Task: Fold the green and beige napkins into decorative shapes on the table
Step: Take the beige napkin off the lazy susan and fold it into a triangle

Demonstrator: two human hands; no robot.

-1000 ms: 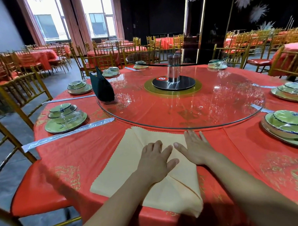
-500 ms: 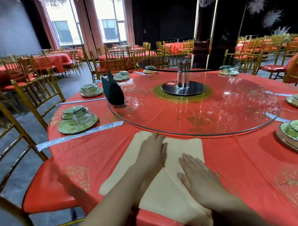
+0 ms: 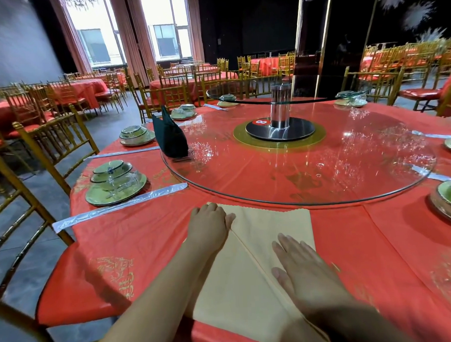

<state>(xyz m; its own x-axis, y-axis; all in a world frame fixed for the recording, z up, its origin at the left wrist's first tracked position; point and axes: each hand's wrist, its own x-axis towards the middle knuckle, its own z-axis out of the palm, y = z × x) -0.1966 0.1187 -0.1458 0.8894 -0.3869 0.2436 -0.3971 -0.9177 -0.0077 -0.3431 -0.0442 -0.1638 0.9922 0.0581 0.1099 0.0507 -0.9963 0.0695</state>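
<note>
Beige napkin [image 3: 239, 286] lies flat on the red-clothed surface [image 3: 377, 241], straight in front of the person. Long axis runs near to far. The near end reaches the surface's near edge and seems to run over it. The far edge is zigzag-cut and squared off, facing the turntable [image 3: 322, 171] and stopping just short of its rim. One diagonal crease runs from the far left to the near right.

Left hand [image 3: 208, 226] lies palm down on the napkin's far-left corner, fingers together and pointing away, gripping nothing. Right hand [image 3: 303, 268] is flat on the right half, just beside the crease. Its fingers are straight, aim far-left and hold nothing.

Gold print [image 3: 117, 273] on the cloth to the left looks like characters, not readable. Further left is a wrapped strip [image 3: 117, 209], then a stack of green dishes [image 3: 116, 183] in clear film. More dish stacks sit round the rim.

Green napkin [image 3: 170, 137], very dark, stands upright and folded to a point on the left edge of the glass turntable. At the turntable's centre is a black base with a red tag reading "8" [image 3: 260, 122]. A metal post [image 3: 280, 109] on it carries a smaller glass tier.

Beyond are gold chairs [image 3: 55, 142], other red tables and bright windows.
</note>
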